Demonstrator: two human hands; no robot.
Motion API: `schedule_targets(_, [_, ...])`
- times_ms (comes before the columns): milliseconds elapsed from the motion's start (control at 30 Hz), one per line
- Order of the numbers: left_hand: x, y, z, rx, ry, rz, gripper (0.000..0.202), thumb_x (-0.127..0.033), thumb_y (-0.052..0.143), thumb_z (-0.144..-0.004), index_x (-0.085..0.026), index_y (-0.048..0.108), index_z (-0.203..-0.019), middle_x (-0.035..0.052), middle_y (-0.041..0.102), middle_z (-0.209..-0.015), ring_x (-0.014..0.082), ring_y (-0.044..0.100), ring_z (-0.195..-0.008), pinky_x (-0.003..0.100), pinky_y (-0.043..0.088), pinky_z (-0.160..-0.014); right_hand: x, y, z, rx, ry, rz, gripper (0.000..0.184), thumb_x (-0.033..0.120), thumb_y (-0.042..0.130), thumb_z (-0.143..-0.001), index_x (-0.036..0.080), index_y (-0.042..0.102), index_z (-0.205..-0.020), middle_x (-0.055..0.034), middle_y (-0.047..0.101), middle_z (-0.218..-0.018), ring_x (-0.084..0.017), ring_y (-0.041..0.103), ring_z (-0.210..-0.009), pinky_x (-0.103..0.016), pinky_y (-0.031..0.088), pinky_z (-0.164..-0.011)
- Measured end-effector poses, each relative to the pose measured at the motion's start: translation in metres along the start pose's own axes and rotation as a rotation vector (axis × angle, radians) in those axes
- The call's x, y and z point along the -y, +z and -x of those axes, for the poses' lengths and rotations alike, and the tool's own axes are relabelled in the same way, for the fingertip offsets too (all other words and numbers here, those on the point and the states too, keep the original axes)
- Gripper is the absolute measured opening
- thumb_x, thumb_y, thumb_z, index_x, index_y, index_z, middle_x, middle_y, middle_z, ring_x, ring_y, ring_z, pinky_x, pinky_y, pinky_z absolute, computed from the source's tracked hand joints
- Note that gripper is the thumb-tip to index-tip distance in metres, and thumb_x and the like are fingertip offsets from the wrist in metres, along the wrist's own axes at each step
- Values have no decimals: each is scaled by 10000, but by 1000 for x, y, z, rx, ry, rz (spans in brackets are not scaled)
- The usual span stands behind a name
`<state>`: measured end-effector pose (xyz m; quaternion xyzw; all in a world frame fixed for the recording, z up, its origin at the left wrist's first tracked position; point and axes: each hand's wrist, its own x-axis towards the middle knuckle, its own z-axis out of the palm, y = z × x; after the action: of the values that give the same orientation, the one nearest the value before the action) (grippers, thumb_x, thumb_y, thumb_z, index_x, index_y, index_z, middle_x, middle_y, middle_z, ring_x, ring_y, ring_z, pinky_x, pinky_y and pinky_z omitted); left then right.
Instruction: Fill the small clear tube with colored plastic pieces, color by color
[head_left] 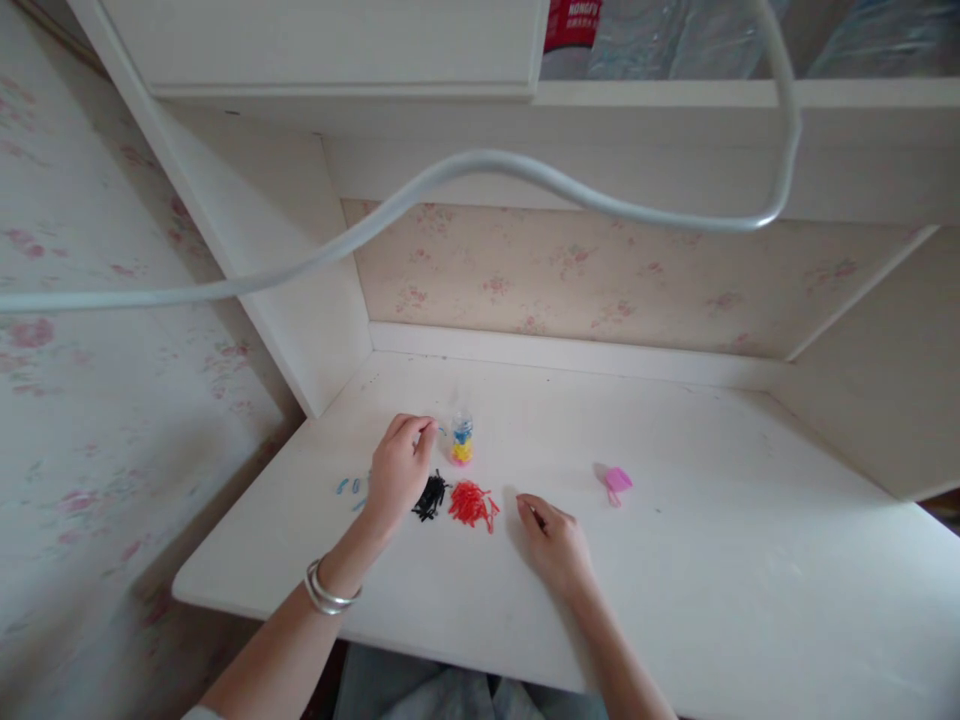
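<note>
My left hand [403, 465] is raised over the desk, thumb and fingertips pinched on a small blue rubber band that just shows past them. Right beside those fingertips stands a small clear bottle [462, 440], upright, holding layers of blue, yellow and pink bands. Under and beside the left hand lie a pile of black rubber bands [430, 497] and a few loose blue bands [356, 486], partly hidden by it. A red rubber band pile [472, 504] lies between my hands. My right hand [553, 545] rests on the desk with curled fingers; nothing shows in them.
A small pink object [617, 482] lies right of my right hand. A white cable [480, 165] crosses the view in front of the shelf [345, 60], where plastic bottles [637, 35] stand. Side panels and a papered back wall enclose the white desk [720, 560].
</note>
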<state>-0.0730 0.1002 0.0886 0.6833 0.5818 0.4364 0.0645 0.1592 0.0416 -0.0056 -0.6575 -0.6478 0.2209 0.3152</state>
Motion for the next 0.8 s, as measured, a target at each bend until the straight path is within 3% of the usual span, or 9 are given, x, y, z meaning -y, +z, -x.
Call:
schedule_targets(167, [-3,28,-23,-1,-26,64,290,-352,425,-906,-174,654,-925,46,630,-930,141,585,-863,242,469,-745,2,-2,0,16,-13,6,363,397,352,-921,272,685,-993,-19,723,-904,-165,669,-808,-231,470,-733])
schedule_targets(367, [3,44,-26,60,-46,20,321,-351,420,-903,-167,680,-940,59,636,-913,155,588,-882,264,466,-786,3,-5,-1,23,-21,9,355,383,353,-926,273,681,-1004,-17,722,-919,-166,667,-826,-228,467,-750])
schedule_targets(633, [3,33,-25,24,-45,64,353,-381,395,-913,-166,673,-948,60,640,-933,161,589,-908,276,464,-798,1,-2,-2,18,-11,6,363,392,354,-921,267,686,-1002,-21,723,-904,-160,668,-808,-219,457,-711])
schedule_targets(800, [19,17,-8,-8,-73,56,306,-375,426,-894,-177,650,-960,60,649,-958,170,602,-893,276,477,-753,-3,0,-3,13,-24,-13,364,415,362,-913,270,685,-1000,-17,722,-933,-162,668,-828,-220,449,-705])
